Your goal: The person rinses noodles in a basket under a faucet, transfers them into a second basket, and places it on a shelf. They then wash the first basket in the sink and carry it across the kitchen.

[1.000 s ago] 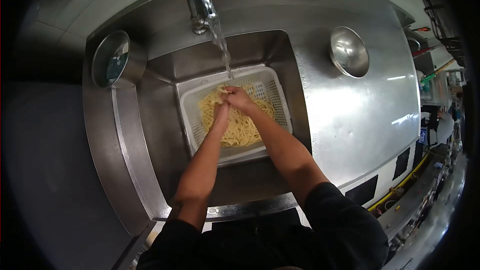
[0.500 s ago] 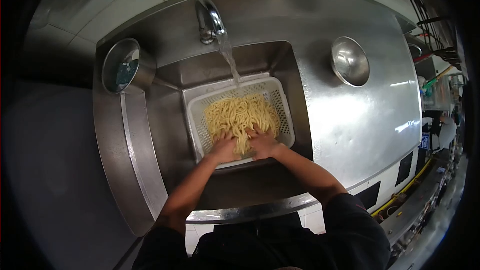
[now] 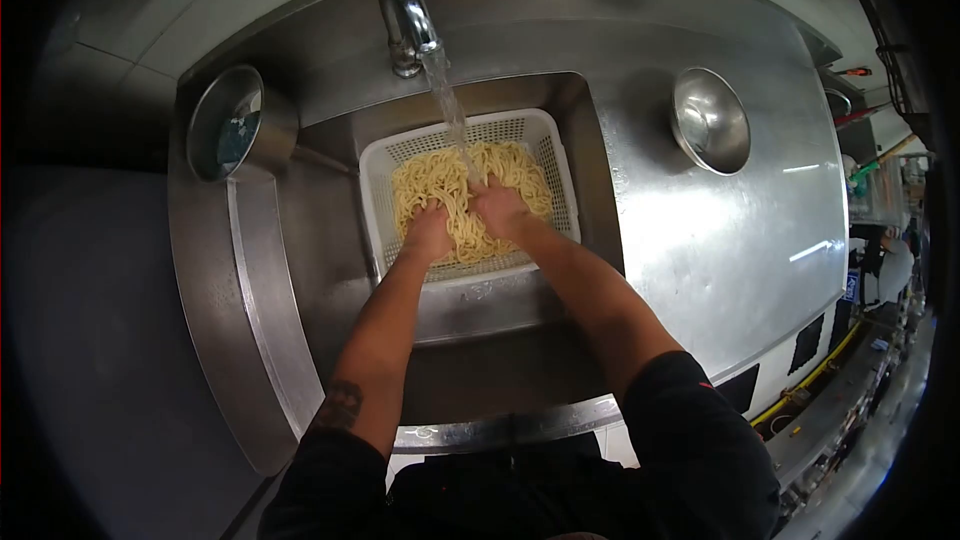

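Note:
Yellow noodles (image 3: 455, 220) lie in a white perforated basket (image 3: 567, 202) inside the steel sink (image 3: 470, 325). Water runs from the faucet (image 3: 408, 25) onto the middle of the noodles. My left hand (image 3: 430, 232) is pushed into the left part of the noodles, its fingers partly buried. Beside the water stream, my right hand (image 3: 500, 210) presses into the noodles right of centre. Most of its fingertips are hidden among the strands, so what either hand grips does not show.
A steel pot (image 3: 275, 135) with something dark inside stands left of the sink. On the right counter (image 3: 720, 250) sits a steel bowl (image 3: 711, 121). Farther right, a person (image 3: 893, 265) is partly visible near cluttered shelving.
The basket and noodles have moved up toward the faucet. Both hands have shifted forward from the basket's near edge, deeper into the noodles, and the water now falls on the noodles.

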Demonstrator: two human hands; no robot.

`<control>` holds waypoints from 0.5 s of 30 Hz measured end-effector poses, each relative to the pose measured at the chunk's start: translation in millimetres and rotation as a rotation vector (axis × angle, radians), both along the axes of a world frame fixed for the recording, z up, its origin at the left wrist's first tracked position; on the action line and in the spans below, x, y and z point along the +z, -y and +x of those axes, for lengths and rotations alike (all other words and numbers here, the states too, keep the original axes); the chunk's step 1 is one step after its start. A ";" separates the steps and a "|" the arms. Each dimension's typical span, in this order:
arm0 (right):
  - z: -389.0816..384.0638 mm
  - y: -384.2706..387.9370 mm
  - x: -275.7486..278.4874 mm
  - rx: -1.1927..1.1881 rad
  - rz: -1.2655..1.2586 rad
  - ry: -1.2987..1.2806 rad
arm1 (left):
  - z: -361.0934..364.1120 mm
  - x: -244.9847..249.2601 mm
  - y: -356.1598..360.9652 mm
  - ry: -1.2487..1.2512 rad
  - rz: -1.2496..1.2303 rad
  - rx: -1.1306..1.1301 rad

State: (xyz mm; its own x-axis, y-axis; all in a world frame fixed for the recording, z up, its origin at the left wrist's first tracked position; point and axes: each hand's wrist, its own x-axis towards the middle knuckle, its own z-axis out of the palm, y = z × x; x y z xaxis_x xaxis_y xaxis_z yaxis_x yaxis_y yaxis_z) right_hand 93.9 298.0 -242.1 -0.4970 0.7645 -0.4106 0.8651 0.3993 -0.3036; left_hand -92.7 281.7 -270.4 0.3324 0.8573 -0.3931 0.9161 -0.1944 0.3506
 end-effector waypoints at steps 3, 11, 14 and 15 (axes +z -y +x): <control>-14.1 -20.0 -6.7 -0.074 0.009 -0.015 | 4.1 -10.6 -14.4 -0.005 0.101 0.089; -8.5 -23.3 109.4 -0.528 0.068 -0.394 | 33.6 118.1 -25.1 0.422 0.162 0.416; 4.3 -4.1 134.2 -0.619 0.131 -0.724 | 33.8 128.6 -18.1 0.686 0.241 0.421; 8.9 0.6 126.1 -0.619 0.135 -0.726 | 32.8 122.1 -12.7 0.628 0.261 0.298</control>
State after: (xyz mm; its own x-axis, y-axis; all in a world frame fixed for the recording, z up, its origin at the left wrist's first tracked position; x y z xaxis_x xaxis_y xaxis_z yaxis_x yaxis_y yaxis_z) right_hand 102.8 297.4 -116.0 -0.0881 0.9948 -0.0508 0.5537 0.0065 -0.8327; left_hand -59.9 294.5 -148.3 0.1661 0.9858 0.0230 0.5855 -0.1173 0.8021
